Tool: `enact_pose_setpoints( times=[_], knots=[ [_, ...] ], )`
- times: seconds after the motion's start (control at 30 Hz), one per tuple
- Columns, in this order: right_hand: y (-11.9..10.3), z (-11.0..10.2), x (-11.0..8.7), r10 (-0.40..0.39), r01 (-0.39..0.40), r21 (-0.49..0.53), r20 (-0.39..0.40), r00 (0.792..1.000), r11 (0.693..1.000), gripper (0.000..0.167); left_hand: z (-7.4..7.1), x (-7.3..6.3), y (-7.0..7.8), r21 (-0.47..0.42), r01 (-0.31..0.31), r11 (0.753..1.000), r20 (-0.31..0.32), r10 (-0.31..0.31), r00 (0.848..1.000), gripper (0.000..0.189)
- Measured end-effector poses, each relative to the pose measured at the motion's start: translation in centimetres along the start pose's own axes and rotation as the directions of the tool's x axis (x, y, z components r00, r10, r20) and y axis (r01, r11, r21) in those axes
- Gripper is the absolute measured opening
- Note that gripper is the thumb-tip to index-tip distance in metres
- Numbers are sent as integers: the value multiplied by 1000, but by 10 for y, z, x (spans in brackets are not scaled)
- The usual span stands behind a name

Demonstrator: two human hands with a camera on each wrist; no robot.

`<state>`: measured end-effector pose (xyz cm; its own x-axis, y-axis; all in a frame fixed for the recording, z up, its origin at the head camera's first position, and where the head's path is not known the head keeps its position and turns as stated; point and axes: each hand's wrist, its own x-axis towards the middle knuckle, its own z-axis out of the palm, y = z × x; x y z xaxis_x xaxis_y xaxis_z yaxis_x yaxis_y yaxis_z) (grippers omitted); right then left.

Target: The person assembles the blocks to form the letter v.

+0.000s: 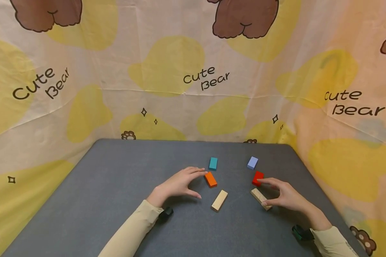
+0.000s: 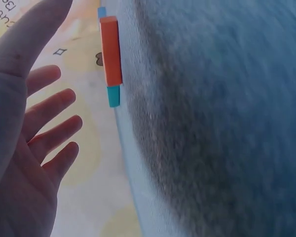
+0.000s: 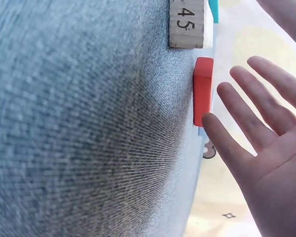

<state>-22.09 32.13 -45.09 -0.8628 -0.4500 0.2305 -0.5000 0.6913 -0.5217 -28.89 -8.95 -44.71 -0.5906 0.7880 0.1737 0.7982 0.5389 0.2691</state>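
Hovering, my grip wide, empty: left hand [image 1: 179, 183] just left of orange oblong wood-like block [image 1: 211, 180]; right hand [image 1: 287, 195] well right of it, by red oblong wood-like block [image 1: 258, 175], touch unclear. Best pinch squarely across long sides.

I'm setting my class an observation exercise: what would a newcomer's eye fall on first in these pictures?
Probably the yellow-patterned "Cute Bear" backdrop, rising behind the grey table. Next, perhaps, the orange block on the table, beside the left hand, and the red block beside the right hand.
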Motion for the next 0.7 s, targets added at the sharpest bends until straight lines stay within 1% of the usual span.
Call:
enact_pose_setpoints(
  times=[0.23, 0.37, 0.53, 0.63, 0.7],
  knots=[
    [3, 0, -1, 18, -19, 53, 32, 999, 998, 74, 5, 6, 6, -67, -22, 998, -8, 22, 1000, 87],
    [6, 0, -1, 11, -15, 99, 45, 999, 995, 72, 9, 8, 9, -108, -40, 993, -41, 36, 999, 85],
    [11, 0, -1, -24, 14, 167, 60, 998, 986, 70, 13, 11, 13, -152, -61, 986, -66, 51, 996, 81],
    [13, 2, -1, -51, 38, 195, 64, 997, 980, 69, 15, 14, 14, -161, -72, 984, -62, 63, 996, 81],
    [15, 3, -1, -65, 50, 206, 65, 996, 977, 68, 16, 16, 15, -172, -72, 982, -48, 65, 997, 81]
  ],
)
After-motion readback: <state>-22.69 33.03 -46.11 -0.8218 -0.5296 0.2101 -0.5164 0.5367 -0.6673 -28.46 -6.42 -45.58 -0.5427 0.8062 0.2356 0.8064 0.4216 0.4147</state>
